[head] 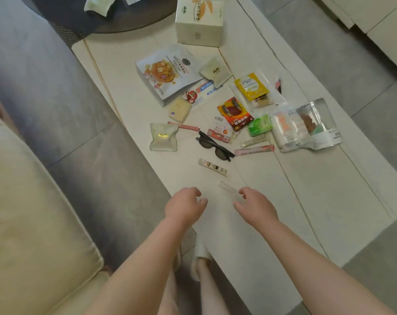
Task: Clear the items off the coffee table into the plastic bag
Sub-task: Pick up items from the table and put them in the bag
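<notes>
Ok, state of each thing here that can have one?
Left hand: fingers loosely curled, holding nothing.
Right hand: beside small clear plastic tube; contact unclear.
Black folded sunglasses: lying flat.
Cream cardboard box: upright, closed.
Clear plastic tub: on its side.

both hands [185, 206] [256, 206] over white coffee table [318, 201] — sunglasses [214, 146], packets scattered
</notes>
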`<action>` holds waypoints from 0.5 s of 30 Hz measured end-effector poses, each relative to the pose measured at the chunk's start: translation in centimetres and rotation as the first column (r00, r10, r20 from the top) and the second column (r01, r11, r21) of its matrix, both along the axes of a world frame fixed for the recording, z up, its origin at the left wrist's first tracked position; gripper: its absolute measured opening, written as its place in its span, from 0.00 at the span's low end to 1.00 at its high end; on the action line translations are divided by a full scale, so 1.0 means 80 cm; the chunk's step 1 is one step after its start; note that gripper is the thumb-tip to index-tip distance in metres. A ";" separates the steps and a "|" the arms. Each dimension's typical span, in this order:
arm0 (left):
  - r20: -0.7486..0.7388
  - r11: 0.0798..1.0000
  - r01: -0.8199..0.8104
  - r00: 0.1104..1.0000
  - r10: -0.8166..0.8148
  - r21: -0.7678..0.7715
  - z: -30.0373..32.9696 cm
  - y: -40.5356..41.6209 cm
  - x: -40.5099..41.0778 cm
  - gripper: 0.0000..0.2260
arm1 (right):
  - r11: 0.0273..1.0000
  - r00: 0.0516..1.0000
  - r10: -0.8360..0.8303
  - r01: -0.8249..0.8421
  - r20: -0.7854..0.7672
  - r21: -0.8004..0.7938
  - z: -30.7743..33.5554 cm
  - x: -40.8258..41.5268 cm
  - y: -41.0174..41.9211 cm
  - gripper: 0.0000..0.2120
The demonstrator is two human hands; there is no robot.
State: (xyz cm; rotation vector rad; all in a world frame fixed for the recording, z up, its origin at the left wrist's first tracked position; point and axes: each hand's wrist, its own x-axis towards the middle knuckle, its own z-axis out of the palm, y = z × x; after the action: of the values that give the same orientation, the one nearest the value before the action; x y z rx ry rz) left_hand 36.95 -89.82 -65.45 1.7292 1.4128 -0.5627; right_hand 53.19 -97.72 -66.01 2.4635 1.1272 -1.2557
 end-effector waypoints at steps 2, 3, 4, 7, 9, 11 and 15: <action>0.002 0.999 0.029 1.000 -0.029 0.032 -0.021 0.011 0.015 0.17 | 1.000 1.000 -0.013 0.013 0.006 -0.009 -0.022 0.010 0.001 0.19; 0.003 0.997 0.049 0.999 -0.049 0.056 -0.033 0.017 0.024 0.17 | 1.000 1.000 -0.004 0.004 0.019 -0.014 -0.034 0.014 0.002 0.18; 0.007 0.994 0.071 0.997 -0.072 0.086 -0.047 0.025 0.033 0.16 | 1.000 0.999 0.011 -0.011 0.037 -0.011 -0.048 0.019 0.004 0.17; 0.024 0.971 0.156 0.986 -0.163 0.182 -0.087 0.048 0.060 0.16 | 0.999 0.997 0.030 -0.032 0.068 0.021 -0.085 0.028 0.010 0.17; 0.028 0.942 0.218 0.972 -0.232 0.256 -0.110 0.060 0.076 0.17 | 0.997 0.995 0.036 -0.041 0.091 0.062 -0.106 0.032 0.014 0.18; 0.023 0.909 0.273 0.955 -0.295 0.313 -0.128 0.069 0.089 0.19 | 0.991 0.989 0.085 -0.096 0.117 0.091 -0.120 0.034 0.020 0.19; -0.041 0.848 0.375 0.920 -0.389 0.373 -0.149 0.076 0.105 0.16 | 0.981 0.977 0.157 -0.172 0.146 0.094 -0.142 0.027 0.025 0.18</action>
State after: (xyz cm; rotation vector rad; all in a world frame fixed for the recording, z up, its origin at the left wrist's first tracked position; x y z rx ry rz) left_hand 45.35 -83.73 -77.39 2.3490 1.2056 -0.4860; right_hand 55.35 -95.72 -77.39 2.4274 1.3612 -0.9878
